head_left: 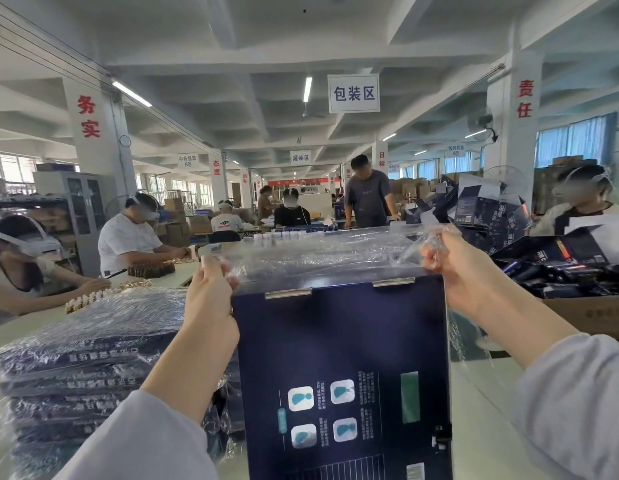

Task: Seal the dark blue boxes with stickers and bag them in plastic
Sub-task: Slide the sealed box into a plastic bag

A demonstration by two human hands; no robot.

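We are holding one box [342, 358] upright at the centre of the view, over the table's near edge. Its printed face is turned towards us and its top edge is level with both hands.

We are working the bag [322, 252] over that top edge. Clear film is bunching above and behind the box and trailing down its right side. We cannot tell how far the box is sitting inside the film.

The left hand [211, 296] is pinching the film at the box's upper left corner, fingers curled. The right hand [457, 268] is pinching a gathered fold of it at the upper right corner.

No sticker is showing on the two tab slots along the top edge, so we are treating the sealing of this box as unconfirmed.

Just left of the box, a stack [86, 362] of bagged boxes is lying on the table [491, 420], so we are judging the job well under way. To the right, a carton [599, 315] is holding heaped dark blue packaging, none of it visibly bagged, so we are judging that much work is outstanding.
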